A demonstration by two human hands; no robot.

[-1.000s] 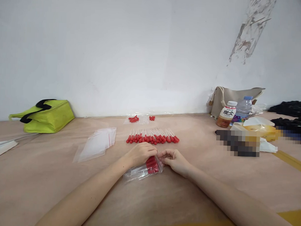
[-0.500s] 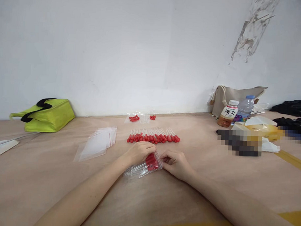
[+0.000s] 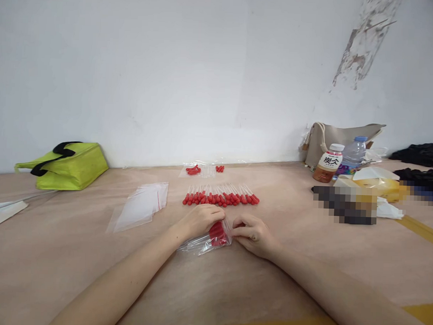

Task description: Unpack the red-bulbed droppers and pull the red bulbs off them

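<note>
A clear plastic zip bag (image 3: 202, 245) lies on the table with red-tipped, clear-stemmed sticks (image 3: 218, 234) inside, their red ends toward the right. My left hand (image 3: 204, 219) is closed on the bag's upper edge, fingers curled over it. My right hand (image 3: 252, 234) pinches the bag's right edge, where the opening seems to be. Just beyond my hands lies a row of more red-tipped sticks (image 3: 220, 198), red ends toward me. Flat clear bags (image 3: 138, 209) are stacked to the left.
Filled bags (image 3: 205, 170) rest near the wall. At the left stands a lime-green bag (image 3: 74, 167) with black handles. On the right are a brown drink bottle (image 3: 328, 164), a water bottle (image 3: 353, 155), a beige bag (image 3: 334, 133) and a yellow tissue pack (image 3: 379, 185).
My right hand has shifted slightly along the bag's right edge, its fingers bent a little differently. My left hand has stayed in place on the bag.
</note>
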